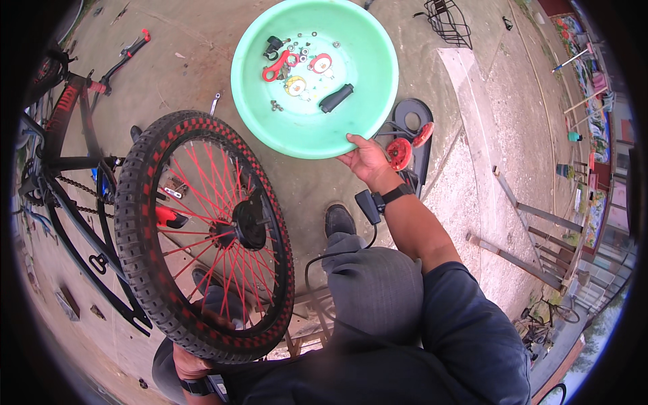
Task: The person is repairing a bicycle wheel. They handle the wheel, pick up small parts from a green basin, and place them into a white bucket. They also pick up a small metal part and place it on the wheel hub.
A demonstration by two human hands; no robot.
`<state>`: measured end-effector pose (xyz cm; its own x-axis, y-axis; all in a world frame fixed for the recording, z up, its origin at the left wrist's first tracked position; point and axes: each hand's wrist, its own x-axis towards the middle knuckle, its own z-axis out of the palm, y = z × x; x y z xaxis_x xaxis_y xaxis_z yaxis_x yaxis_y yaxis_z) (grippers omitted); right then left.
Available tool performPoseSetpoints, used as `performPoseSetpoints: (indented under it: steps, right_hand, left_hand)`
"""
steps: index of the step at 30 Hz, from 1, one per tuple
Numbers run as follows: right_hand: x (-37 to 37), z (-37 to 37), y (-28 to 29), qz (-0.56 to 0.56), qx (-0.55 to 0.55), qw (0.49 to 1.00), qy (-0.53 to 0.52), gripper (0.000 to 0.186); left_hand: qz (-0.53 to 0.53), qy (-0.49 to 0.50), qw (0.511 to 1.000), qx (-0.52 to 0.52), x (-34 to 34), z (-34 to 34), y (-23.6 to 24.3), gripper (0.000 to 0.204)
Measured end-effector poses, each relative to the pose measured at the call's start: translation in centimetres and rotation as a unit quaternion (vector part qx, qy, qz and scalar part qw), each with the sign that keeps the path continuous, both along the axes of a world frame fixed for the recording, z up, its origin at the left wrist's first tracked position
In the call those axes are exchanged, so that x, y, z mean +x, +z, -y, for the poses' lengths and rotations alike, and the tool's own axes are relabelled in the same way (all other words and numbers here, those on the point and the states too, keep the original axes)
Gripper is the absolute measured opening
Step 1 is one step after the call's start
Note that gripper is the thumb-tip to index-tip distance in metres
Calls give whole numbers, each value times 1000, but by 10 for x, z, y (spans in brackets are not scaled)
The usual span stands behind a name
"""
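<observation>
My left hand is closed round the lower part of a bicycle wheel with red spokes and a black tyre checked in red; the tyre hides some of its fingers. The wheel is held upright, tilted, left of my knees. My right hand grips the near rim of a mint-green plastic basin, thumb over the edge and fingers underneath. In the basin lie a red crank-like part, a black clamp-like part, a black handlebar grip and several small nuts and washers.
A black and red bicycle frame lies at the left, near a spanner. Right of the basin are red training wheels and a black chain guard. A wire basket sits far off; a metal frame is at the right.
</observation>
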<state>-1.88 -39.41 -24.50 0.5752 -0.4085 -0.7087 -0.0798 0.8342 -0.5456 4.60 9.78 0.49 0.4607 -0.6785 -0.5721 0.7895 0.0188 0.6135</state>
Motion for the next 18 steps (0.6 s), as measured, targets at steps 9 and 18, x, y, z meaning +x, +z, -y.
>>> performPoseSetpoints:
  steps: [9, 18]
  right_hand:
    - [-6, 6, -18, 38, 30, 999, 19, 46]
    - [-5, 0, -10, 17, -4, 1000, 14, 38]
  left_hand:
    - [39, -9, 999, 21, 0, 2, -1, 117]
    - [35, -7, 999, 28, 0, 2, 1, 117]
